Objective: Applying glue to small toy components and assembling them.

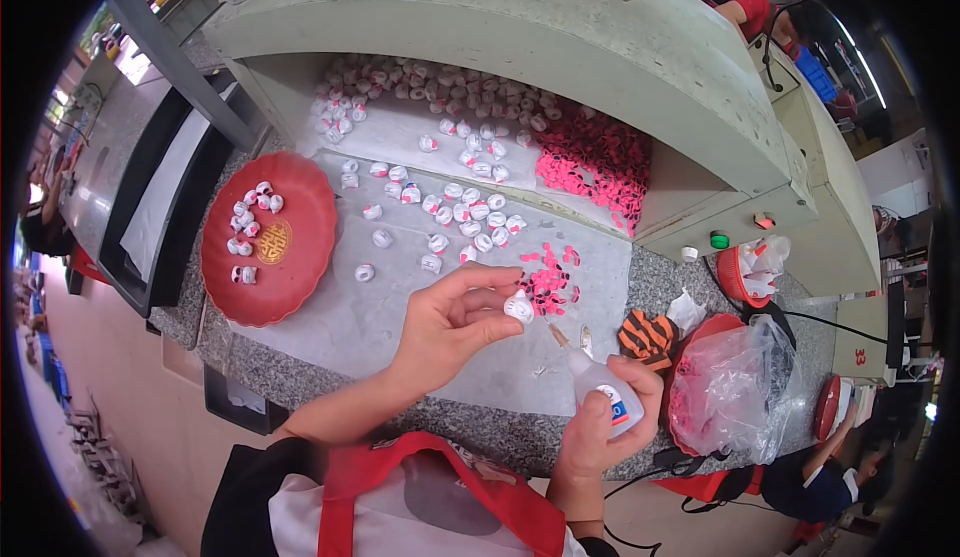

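Observation:
Between the thumb and fingers of my left hand (pixel 450 322) is a small white figurine head (pixel 519 307), held over the paper sheet. My right hand (pixel 608 422) is wrapped round a white squeeze glue bottle (pixel 607 397) with a thin, brownish nozzle, whose tip points up toward the figurine head without touching it. Just beyond my fingers lies a loose pile of small pink pieces (pixel 548 282), some with dark parts. Several more white heads with pink marks (pixel 470 212) are spread over the paper (pixel 330 347) to the far left of my hands.
A red scalloped plate (pixel 310 282) with several small heads stands at the left. Behind, a grey-green box-shaped booth (pixel 480 22) shelters more heads and a heap of pink pieces (pixel 595 162). At right lie an orange-and-black striped cloth (pixel 647 339) and a clear plastic bag (pixel 740 387).

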Demonstrator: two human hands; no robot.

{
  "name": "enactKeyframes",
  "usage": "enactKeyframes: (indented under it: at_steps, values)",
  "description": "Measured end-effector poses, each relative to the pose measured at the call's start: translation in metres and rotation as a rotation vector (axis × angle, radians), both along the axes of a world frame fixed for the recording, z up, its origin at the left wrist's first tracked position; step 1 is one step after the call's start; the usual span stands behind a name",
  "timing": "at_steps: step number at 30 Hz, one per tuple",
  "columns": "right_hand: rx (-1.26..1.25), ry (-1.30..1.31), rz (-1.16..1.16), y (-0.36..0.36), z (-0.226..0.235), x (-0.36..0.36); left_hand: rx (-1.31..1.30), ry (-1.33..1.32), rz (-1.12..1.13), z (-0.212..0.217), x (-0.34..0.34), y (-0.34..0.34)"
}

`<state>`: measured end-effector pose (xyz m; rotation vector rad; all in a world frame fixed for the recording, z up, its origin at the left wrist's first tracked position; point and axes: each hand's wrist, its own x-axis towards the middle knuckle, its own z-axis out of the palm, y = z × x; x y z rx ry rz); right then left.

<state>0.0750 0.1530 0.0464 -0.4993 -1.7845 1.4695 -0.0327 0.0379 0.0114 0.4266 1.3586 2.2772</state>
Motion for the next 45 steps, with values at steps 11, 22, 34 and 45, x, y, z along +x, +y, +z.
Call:
enactKeyframes:
  at_steps: [11, 22, 34, 45]
  values:
    - [0.358, 0.062, 0.164, 0.003, -0.003, -0.003, 0.084, 0.112, 0.080, -0.002, 0.005, -0.001]
    - [0.456, 0.082, 0.224, 0.004, 0.001, -0.009, 0.060, 0.196, 0.073, 0.002, 0.003, -0.001]
    - [0.375, -0.052, 0.129, 0.000, 0.008, -0.003, 0.035, 0.190, 0.059, 0.000, 0.003, -0.005]
    - [0.377, -0.033, 0.158, 0.000, 0.006, 0.000, 0.106, -0.107, -0.058, 0.004, -0.001, -0.009]
